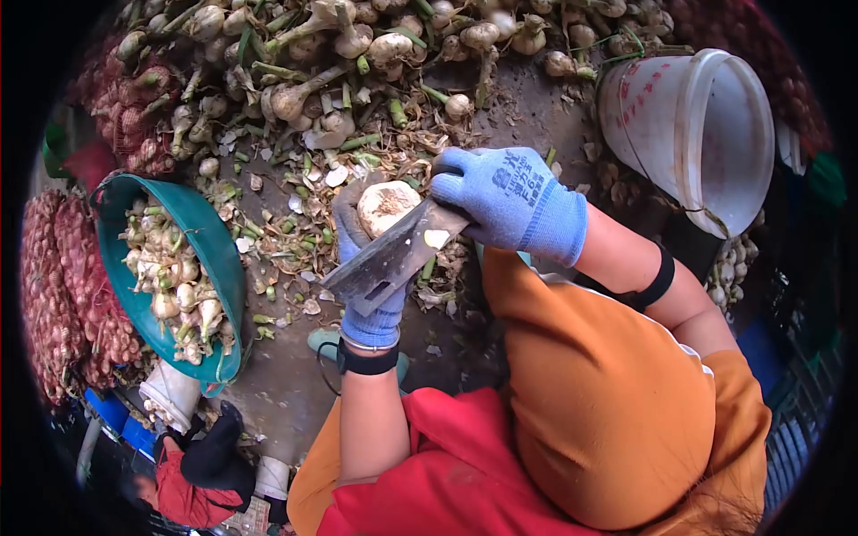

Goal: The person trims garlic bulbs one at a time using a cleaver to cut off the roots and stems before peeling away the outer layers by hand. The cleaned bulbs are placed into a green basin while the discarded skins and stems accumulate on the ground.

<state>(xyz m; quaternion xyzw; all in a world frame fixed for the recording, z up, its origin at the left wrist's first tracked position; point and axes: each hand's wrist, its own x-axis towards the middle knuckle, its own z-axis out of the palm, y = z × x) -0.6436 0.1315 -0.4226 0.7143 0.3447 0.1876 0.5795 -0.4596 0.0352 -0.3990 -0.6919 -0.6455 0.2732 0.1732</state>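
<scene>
In the middle of the head view, my left hand (349, 234), in a blue and grey work glove, is closed around a large garlic bulb (384, 207). The bulb's pale face is turned up. My right hand (500, 192), gloved in blue with dark print, grips a broad, dark-bladed knife (386, 259). The blade slants down to the left across the bulb's lower edge and hides part of my left palm. A small white scrap (436, 238) clings to the blade near my right fingers.
Untrimmed garlic (353, 40) is heaped at the top, above scattered trimmings (322, 210). A green tub (234, 295) of trimmed garlic leans at left beside red mesh sacks (54, 295). A white bucket (652, 125) lies tipped at right. Another person (201, 482) is at lower left.
</scene>
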